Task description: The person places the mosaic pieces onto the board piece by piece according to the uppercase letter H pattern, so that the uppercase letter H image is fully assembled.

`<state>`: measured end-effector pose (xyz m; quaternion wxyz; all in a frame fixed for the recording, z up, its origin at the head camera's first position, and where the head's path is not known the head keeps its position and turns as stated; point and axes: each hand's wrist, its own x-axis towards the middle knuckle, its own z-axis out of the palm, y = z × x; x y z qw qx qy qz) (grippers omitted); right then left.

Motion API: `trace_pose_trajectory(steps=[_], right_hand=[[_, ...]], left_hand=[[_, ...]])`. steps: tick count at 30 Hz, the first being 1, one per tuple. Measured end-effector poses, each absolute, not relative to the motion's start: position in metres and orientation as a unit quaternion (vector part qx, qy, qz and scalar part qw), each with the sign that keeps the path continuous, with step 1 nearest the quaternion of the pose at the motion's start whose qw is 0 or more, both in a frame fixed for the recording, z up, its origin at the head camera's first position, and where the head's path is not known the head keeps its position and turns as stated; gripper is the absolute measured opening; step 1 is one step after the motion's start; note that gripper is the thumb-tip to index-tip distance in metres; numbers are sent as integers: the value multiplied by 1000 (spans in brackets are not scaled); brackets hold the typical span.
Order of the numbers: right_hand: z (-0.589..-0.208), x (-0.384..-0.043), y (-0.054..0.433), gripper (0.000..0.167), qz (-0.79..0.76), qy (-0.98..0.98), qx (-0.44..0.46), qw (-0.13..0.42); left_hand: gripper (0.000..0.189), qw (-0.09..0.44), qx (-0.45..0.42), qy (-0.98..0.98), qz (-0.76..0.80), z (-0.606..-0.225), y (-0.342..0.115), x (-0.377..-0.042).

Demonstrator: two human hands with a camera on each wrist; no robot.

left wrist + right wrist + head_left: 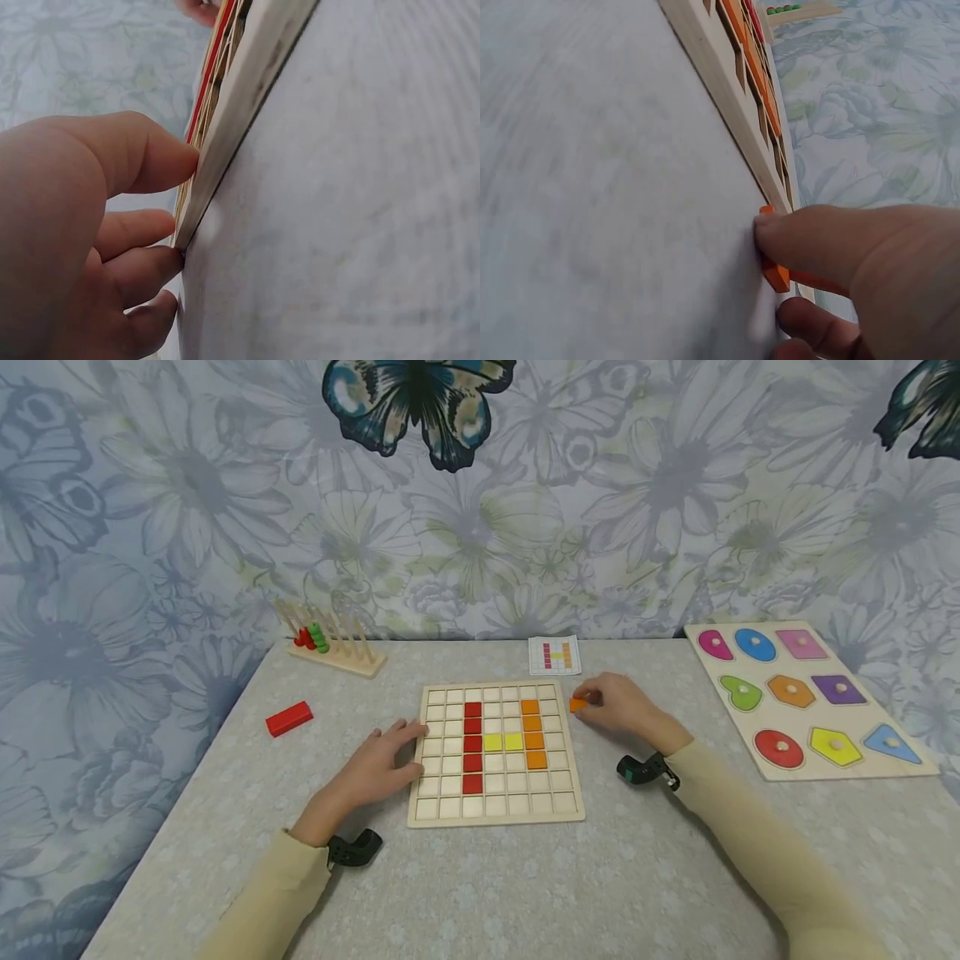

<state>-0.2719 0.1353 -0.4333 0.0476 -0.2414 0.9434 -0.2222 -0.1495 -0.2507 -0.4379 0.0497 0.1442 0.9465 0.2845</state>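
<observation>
A wooden grid board (pixel 497 820) lies flat on the table, with red tiles (pixel 472 744) in one column, two yellow tiles (pixel 502 742) beside them and orange tiles (pixel 533 723) in a column to the right. My left hand (pixel 381 767) rests at the board's left edge, its thumb and fingertips against the rim in the left wrist view. Just off the board's upper right edge, my right hand (pixel 617 703) pinches an orange tile (pixel 577 704) between thumb and fingers. In the right wrist view this orange tile (pixel 775 271) is close to the board's side.
A printed pattern card (pixel 555 655) lies behind the board. At the left are a red block (pixel 289 719) and a wooden peg stand (pixel 337 656) with red and green beads. A shape puzzle board (pixel 810 702) with knobbed pieces lies to the right, and a patterned wall stands behind.
</observation>
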Motion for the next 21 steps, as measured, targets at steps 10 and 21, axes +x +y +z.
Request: trace_pose_trajectory(steps=[10,21], right_hand=[[-435,-257,158,25,-219,936,-273,42],[-440,-248,166,29,-245,925,-289,20]], left_hand=[[58,71,158,932,317,-442,-252,-149],[58,57,168,930,322,-450,-252,-151]])
